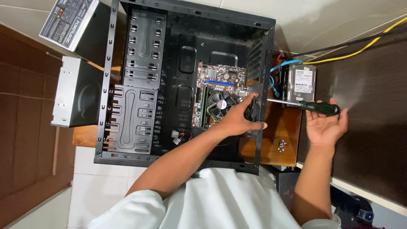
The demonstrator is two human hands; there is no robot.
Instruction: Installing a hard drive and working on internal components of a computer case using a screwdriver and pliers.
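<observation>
An open black computer case (121, 109) lies on its side with a motherboard (220, 77) and round CPU cooler (220, 103) inside. My left hand (237, 121) reaches into the case and grips a black case fan (253, 108), holding it against the inside of the rear panel. Outside that panel, my right hand (325, 125) is palm up, its fingertips holding the green-and-black handle of a screwdriver (320, 108). The screwdriver's metal shaft points left at the rear panel, level with the fan.
A hard drive (301, 82) with blue and red cables lies on the wooden table (284, 129) behind the case, with loose screws (281, 145) nearby. A power supply (69, 19) and an optical drive (76, 92) sit left of the case. Yellow and black cables (369, 43) run at the upper right.
</observation>
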